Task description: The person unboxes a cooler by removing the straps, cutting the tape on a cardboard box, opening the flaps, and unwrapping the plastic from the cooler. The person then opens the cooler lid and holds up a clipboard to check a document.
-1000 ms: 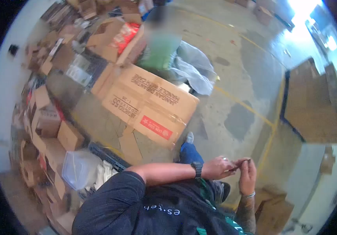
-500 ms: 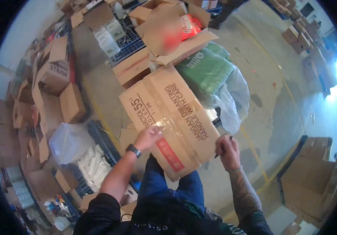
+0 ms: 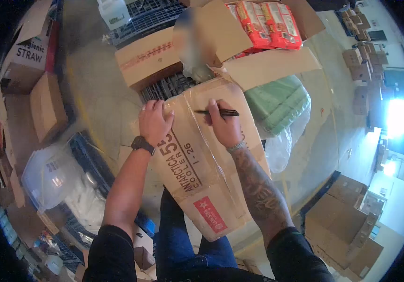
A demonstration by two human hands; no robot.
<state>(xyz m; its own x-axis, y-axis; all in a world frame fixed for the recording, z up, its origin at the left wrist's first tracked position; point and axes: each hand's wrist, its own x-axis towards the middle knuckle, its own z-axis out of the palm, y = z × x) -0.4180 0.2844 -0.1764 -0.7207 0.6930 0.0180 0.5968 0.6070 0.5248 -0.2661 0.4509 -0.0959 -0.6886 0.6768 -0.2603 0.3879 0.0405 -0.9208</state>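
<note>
A large taped cardboard box (image 3: pixel 183 155) lies in front of me, printed with "ANTARCTICA 55" and "COOLER" and bearing a red label. My left hand (image 3: pixel 155 123) rests on its far left edge, fingers stretched out. Closed around a slim black box cutter (image 3: pixel 229 113) is my right hand (image 3: pixel 225 126), over the far part of the box. The cutter's thin tip points left and reaches the taped centre seam; whether it pierces the tape I cannot tell.
Beyond the box stand an open carton (image 3: pixel 277 66) of red packets (image 3: pixel 279 26) and another open carton (image 3: pixel 148 54). A green plastic-wrapped bundle (image 3: pixel 277 103) sits to the right. Flattened cardboard (image 3: pixel 338 221) lies lower right; a clear plastic bin (image 3: pixel 54 174) is at left.
My right hand has moved from the box's near right side to its far centre seam with the cutter. My left hand has shifted to the far left edge. The view has moved closer.
</note>
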